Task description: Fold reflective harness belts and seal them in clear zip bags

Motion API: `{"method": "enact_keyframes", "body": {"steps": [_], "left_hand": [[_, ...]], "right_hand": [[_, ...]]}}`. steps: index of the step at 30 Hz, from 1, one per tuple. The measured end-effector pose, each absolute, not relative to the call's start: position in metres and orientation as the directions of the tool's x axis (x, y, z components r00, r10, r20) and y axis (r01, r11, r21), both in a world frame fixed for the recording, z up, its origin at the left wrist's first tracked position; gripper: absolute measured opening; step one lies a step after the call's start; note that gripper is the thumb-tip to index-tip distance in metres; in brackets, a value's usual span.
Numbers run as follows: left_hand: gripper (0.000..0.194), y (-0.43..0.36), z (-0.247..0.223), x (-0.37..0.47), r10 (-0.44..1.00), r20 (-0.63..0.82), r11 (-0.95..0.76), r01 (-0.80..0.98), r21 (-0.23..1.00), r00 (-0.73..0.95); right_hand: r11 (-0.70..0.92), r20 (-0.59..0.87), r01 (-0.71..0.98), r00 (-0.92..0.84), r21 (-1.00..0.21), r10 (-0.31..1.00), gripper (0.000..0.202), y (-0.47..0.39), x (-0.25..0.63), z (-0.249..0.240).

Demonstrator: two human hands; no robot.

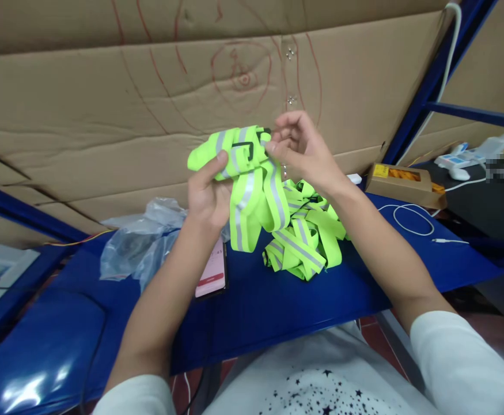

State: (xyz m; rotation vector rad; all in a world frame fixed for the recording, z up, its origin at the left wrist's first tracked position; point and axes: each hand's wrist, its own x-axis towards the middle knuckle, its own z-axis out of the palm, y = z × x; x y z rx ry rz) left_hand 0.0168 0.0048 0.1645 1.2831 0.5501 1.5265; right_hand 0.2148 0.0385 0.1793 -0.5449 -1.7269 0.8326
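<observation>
Neon-yellow reflective straps with grey stripes and black buckles are bunched in my left hand, its thumb pressed over them. Loops of the strap hang down below that hand. My right hand is at the bundle's right side, thumb and fingers closed near a black buckle and the strap end. Beneath and to the right, a loose pile of the same straps lies on the blue table.
A clear plastic bag and a phone lie on the blue table. At the right are an open cardboard box and a white cable. A cardboard wall stands behind.
</observation>
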Motion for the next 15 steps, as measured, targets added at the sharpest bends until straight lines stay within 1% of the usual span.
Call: {"method": "enact_keyframes", "body": {"steps": [3,6,9,12,15], "left_hand": [[0.038,0.006,0.166,0.016,0.902,0.424,-0.356,-0.413,0.838,0.083],[0.04,0.006,0.166,0.016,0.899,0.432,-0.369,-0.4,0.839,0.076],[0.039,0.005,0.165,0.017,0.888,0.452,-0.389,-0.39,0.835,0.082],[0.045,0.002,0.165,0.019,0.867,0.496,-0.433,-0.409,0.803,0.055],[0.052,0.001,0.166,0.021,0.849,0.524,-0.449,-0.429,0.784,0.068]], "right_hand": [[0.588,0.576,-0.064,-0.306,-0.807,0.758,0.053,0.032,0.208,0.18],[0.53,0.515,-0.061,-0.356,-0.846,0.78,0.058,0.026,0.205,0.18],[0.41,0.417,-0.11,-0.415,-0.905,0.809,0.063,0.024,0.204,0.178],[0.279,0.305,-0.127,-0.499,-0.952,0.811,0.055,0.023,0.202,0.176],[0.236,0.256,-0.111,-0.571,-0.965,0.78,0.041,0.025,0.2,0.173]]}}
